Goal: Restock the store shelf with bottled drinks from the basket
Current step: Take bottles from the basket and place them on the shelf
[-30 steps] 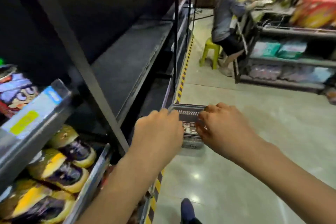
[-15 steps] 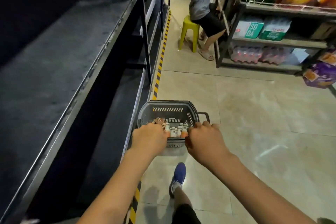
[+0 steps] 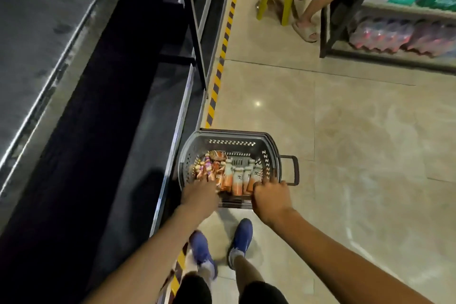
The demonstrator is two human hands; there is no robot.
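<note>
Two hands in the basket
The left hand reaches among the bottles, fingers hidden; the right hand curls beside them, grip unclear. The basket sits on the floor against the dark shelf.

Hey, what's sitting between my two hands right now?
In the head view, orange-and-white bottles stand in the basket between your left hand and right hand.

Dim, motion-blurred view; glare spot on glossy floor.

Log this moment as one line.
stage: both hands at basket | left hand: on snack packs | right hand: at bottles | grip: unclear
</note>
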